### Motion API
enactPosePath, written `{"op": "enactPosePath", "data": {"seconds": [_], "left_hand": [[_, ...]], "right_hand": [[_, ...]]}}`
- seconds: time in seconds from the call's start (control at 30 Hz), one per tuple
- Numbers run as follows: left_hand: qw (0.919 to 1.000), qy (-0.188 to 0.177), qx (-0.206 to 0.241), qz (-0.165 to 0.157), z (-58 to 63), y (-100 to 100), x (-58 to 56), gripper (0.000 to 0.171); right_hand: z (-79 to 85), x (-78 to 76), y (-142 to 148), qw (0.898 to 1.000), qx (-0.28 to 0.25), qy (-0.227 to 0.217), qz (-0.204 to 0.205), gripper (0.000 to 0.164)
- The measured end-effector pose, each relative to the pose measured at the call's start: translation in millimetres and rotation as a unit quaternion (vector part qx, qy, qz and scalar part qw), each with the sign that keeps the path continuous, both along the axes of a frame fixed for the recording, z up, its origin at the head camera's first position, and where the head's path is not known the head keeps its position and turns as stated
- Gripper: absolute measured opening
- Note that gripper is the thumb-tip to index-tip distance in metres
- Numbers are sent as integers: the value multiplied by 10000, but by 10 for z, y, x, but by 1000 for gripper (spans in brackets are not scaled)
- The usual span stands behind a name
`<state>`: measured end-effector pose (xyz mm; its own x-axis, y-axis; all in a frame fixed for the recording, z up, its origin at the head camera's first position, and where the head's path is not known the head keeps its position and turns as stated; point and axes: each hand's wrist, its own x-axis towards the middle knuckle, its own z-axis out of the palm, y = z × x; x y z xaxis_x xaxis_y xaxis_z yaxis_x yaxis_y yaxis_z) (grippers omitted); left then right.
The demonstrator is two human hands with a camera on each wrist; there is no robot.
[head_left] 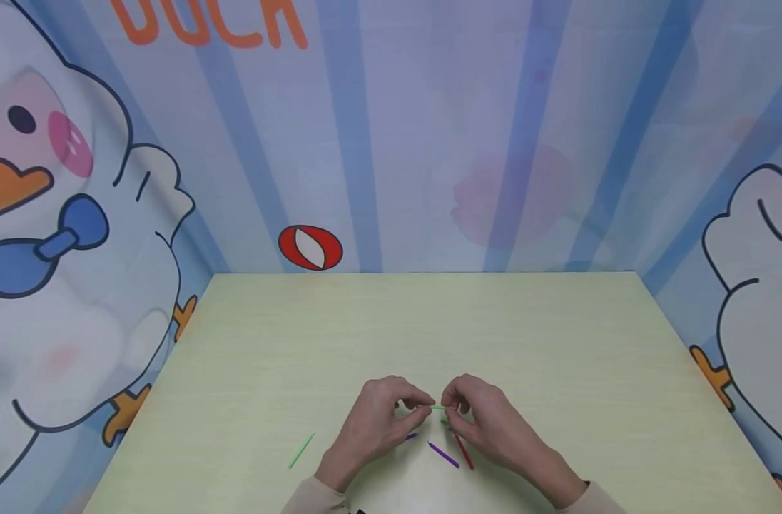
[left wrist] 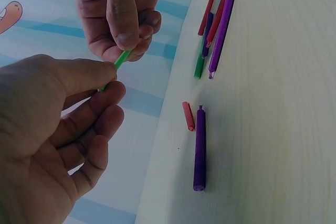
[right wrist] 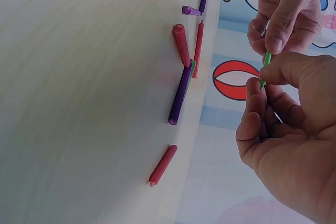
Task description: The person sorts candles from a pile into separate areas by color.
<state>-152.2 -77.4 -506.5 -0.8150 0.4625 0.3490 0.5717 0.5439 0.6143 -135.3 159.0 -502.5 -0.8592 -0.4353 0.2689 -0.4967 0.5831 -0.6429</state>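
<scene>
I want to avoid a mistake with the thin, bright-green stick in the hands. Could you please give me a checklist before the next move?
1. Left hand pinches the thin, bright-green stick: ok.
2. Right hand pinches it too: ok.
3. Pale, flat table clear between the wrists: not ok; a slim purple stick and a slim red stick lie there.
4. Slim light-green stick, lying left of the left hand, is untouched: ok.
5. Held stick's whole length visible: cannot tell; fingers cover part.
</scene>
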Motion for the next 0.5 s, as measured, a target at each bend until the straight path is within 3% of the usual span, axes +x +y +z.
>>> {"op": "enactPosePath", "data": {"seconds": [0.5], "left_hand": [[9998,120,91,-96,4,21,4,10]], "right_hand": [[-5,2,14,9999,-56,60,73,27]]}}
